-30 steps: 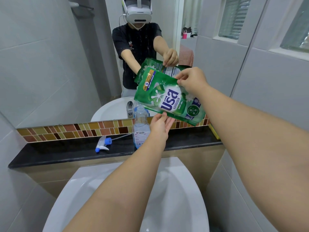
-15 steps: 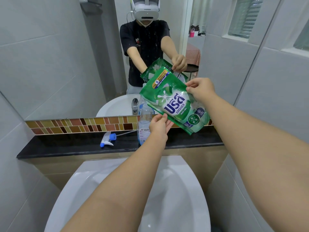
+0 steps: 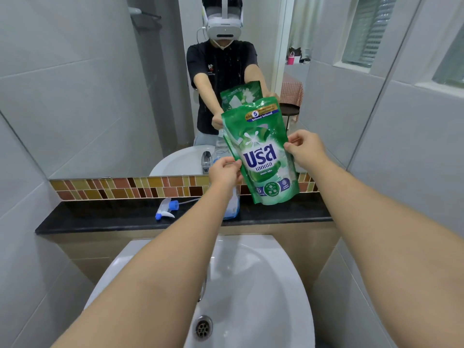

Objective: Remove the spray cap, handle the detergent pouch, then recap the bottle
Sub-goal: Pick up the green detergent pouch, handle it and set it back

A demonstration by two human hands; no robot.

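Note:
A green detergent pouch [image 3: 261, 156] stands almost upright in the air above the black ledge. My left hand [image 3: 224, 171] pinches its left edge and my right hand [image 3: 305, 148] grips its right edge. Behind my left wrist stands a clear bottle [image 3: 232, 205] without its cap, mostly hidden by the arm and the pouch. The white-and-blue spray cap [image 3: 165, 210] lies on its side on the ledge, left of the bottle, its thin tube pointing right.
The black ledge [image 3: 100, 217] runs under a mosaic tile strip and a large mirror [image 3: 100, 84] that reflects a person and the pouch. A white sink [image 3: 276, 285] with a drain lies below my arms. Grey tiled walls close in on both sides.
The pouch has turned from a leftward tilt to nearly upright. My left hand moved from its bottom to its left edge, and my right hand slid down from the top corner to the right edge.

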